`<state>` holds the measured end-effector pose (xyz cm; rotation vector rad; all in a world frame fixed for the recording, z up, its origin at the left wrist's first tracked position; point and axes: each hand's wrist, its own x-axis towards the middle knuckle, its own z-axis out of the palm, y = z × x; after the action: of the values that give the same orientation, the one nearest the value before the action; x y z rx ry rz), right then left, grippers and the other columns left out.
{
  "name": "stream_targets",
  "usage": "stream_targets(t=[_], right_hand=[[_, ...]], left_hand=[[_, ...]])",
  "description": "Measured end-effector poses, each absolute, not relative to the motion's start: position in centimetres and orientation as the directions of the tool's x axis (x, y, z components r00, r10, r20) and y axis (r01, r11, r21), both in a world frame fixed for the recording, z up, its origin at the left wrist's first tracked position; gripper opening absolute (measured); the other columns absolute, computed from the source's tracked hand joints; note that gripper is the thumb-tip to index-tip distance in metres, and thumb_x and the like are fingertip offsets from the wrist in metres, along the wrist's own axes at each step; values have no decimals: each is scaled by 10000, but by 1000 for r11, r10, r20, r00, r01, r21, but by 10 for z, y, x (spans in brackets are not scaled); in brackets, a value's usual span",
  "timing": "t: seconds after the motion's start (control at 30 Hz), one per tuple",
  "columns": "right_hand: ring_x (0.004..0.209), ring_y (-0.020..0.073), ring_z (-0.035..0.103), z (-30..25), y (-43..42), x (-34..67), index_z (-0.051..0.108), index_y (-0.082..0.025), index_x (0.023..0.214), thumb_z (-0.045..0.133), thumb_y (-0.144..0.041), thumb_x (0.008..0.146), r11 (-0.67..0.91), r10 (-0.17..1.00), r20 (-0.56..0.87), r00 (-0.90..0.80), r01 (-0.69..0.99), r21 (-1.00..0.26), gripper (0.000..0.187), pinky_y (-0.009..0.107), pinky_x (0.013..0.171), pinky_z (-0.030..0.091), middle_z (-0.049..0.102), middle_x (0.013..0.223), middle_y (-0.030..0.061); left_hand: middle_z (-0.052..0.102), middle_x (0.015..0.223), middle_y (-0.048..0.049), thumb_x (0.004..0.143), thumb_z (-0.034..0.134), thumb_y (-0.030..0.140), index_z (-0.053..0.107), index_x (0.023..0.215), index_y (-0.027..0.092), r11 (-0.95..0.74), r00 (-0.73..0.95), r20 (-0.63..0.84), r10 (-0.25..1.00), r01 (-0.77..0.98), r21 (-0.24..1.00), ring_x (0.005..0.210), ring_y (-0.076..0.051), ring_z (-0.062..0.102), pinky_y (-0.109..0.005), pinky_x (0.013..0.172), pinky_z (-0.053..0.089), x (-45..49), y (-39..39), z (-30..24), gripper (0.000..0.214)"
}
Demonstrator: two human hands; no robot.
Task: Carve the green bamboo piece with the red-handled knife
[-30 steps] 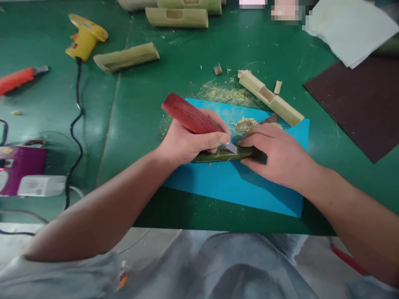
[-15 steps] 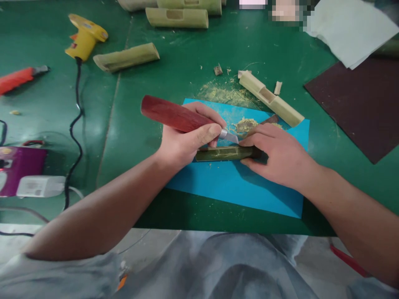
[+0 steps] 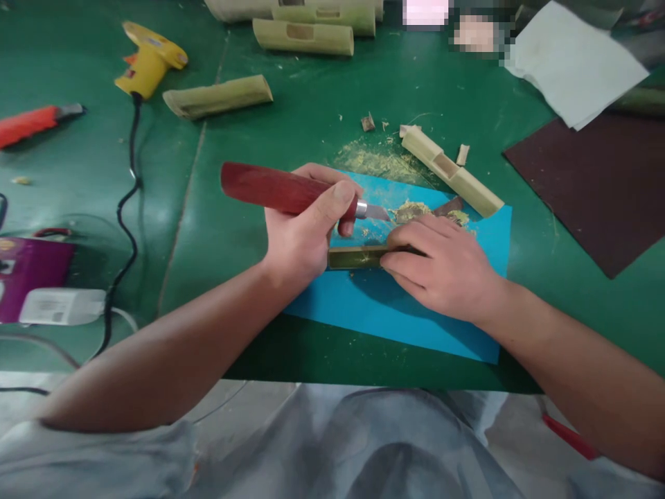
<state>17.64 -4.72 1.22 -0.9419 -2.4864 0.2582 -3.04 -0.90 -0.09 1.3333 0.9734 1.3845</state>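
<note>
Gap between knife blade (image 3: 374, 211) and bamboo (image 3: 356, 259) edge

No text, brand, number or sign legible. Marks noted, left part of tabletop (image 3: 77, 166):
- White plug adapter (image 3: 86, 306): grey printed block (image 3: 59, 312) on its face; print too small and blurred to read.
- Purple box (image 3: 44, 274), next to the adapter: pale label-like patch (image 3: 7, 267) near the picture's left edge; content unreadable.
- Yellow gun-shaped tool (image 3: 145, 66), corded: small greyish mark (image 3: 154, 43) on upper body; cannot tell whether lettering or plain sticker.
</note>
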Motion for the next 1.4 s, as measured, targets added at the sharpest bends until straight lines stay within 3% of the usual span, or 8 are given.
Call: stream_targets(t=[0.1, 0.3, 0.5, 0.77, 0.93, 1.13, 1.3, 1.4], right_hand=[[895, 225, 581, 11, -48, 174, 727, -234, 890, 482, -225, 1047, 754, 657, 358, -663, 577, -315, 291, 398, 795, 452, 714, 1001, 68], [916, 212, 631, 8, -44, 177, 671, -224, 912, 448, -230, 1069, 744, 666, 390, -635, 525, -414, 273, 372, 818, 480, 729, 974, 73], [936, 207, 670, 8, -44, 180, 655, -232, 927, 480, -219, 1056, 749, 662, 462, -590, 521, -409, 218, 367, 838, 506, 745, 965, 61], [978, 202, 689, 9, -46, 182, 656, -237, 987, 497, -183, 1043, 760, 648, 533, -545, 511, -401, 176, 362, 857, 542, 763, 1013, 59], [905, 186, 696, 4, -45, 181, 627, -236, 988, 529, -168, 1029, 781, 616, 604, -506, 496, -381, 126, 338, 810, 574, 746, 965, 50], [940, 187, 720, 7, -48, 181, 640, -272, 1019, 589, -142, 993, 779, 617, 675, -404, 434, -452, 143, 347, 842, 599, 757, 1015, 32], [977, 228, 732, 11, -48, 186, 662, -281, 1082, 648, -169, 960, 723, 654, 665, -360, 554, -413, 166, 400, 823, 603, 761, 1102, 56], [994, 258, 728, 14, -45, 194, 685, -277, 989, 633, -245, 984, 663, 711, 601, -364, 633, -401, 61, 433, 813, 584, 757, 1078, 68]], left_hand=[[610, 667, 54, 864, 783, 509, 661, 833, 209, -222, 65, 227, 972, -71, 972, 544, -56, 461, -316, 543, 305, -31, -11, -2, 326], [603, 608, 59, 853, 801, 503, 684, 848, 206, -262, 75, 264, 962, -35, 964, 509, -62, 493, -301, 518, 313, -29, -16, 0, 318], [639, 642, 25, 840, 805, 451, 734, 810, 238, -308, 111, 299, 948, 76, 948, 629, -125, 626, -308, 601, 475, -23, -22, 10, 226], [599, 540, 32, 777, 847, 407, 689, 749, 214, -129, 107, 130, 986, -17, 992, 394, -96, 507, -273, 382, 367, -15, -22, 16, 251], [574, 498, 48, 775, 817, 282, 677, 734, 214, -75, 82, 71, 994, 42, 996, 395, -96, 517, -256, 399, 399, -12, -25, 24, 161], [582, 502, 40, 771, 805, 294, 671, 717, 212, -73, 82, 68, 994, 70, 995, 394, -102, 522, -252, 398, 405, -11, -26, 25, 166], [585, 505, 36, 771, 807, 301, 688, 724, 217, -91, 95, 87, 992, 41, 995, 408, -110, 530, -261, 406, 417, -14, -24, 21, 153], [603, 522, 32, 778, 799, 312, 696, 731, 212, -117, 88, 112, 990, 49, 992, 420, -105, 530, -265, 426, 429, -16, -24, 21, 151]])
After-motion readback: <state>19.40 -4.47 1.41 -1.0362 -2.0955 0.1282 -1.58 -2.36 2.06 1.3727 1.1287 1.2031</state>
